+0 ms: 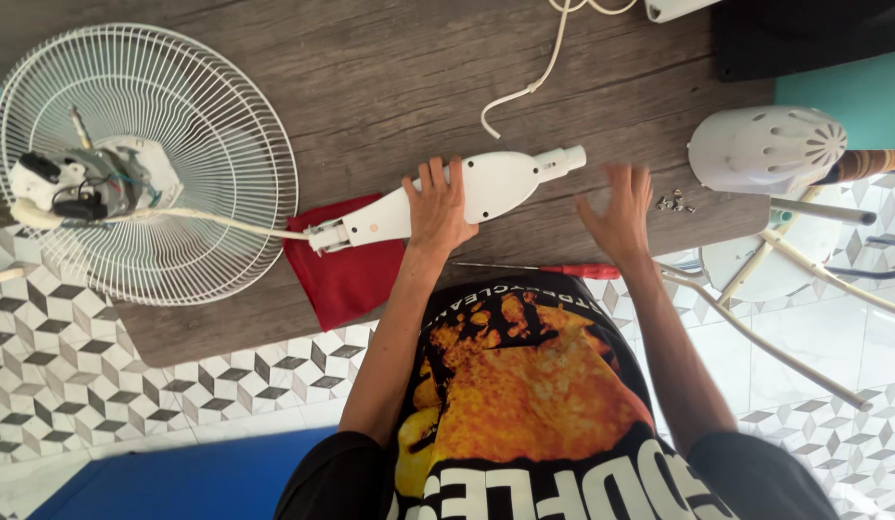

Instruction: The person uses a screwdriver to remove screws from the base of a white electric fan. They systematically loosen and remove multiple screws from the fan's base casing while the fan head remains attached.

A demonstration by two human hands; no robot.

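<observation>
**Left hand pins the fan neck; loose screws lie near the worktop edge**

Left hand (pixel 438 207) lies palm-down over the white fan neck housing (pixel 466 193), fingers spread across its top rather than curled under it, so it presses the part against the worktop (pixel 389 87) without truly gripping it. The forearm runs straight up from the body, wrist flat. The housing lies tilted across the wood, its narrow end pointing up and right, its lower end resting on a red cloth (pixel 346 270).

Right hand (pixel 621 212) is open and empty, fingers splayed, hovering or lightly resting on bare wood just right of the housing; contact cannot be told.

Risks, as I judge them:
- A white cable (pixel 216 221) ties the housing to the exposed motor (pixel 91 183) sitting in the wire fan guard (pixel 144 159). Pulling or turning the housing could drag the motor or strain its wires.
- Small screws (pixel 675 203) lie loose near the right hand and close to the worktop's edge; a sweep of that hand could scatter them onto the tiled floor.
- A red-handled screwdriver (pixel 563 271) lies along the near edge, just beneath the forearms, and could be nudged off.
- With only downward pressure, the smooth housing may slide on the cloth.
</observation>
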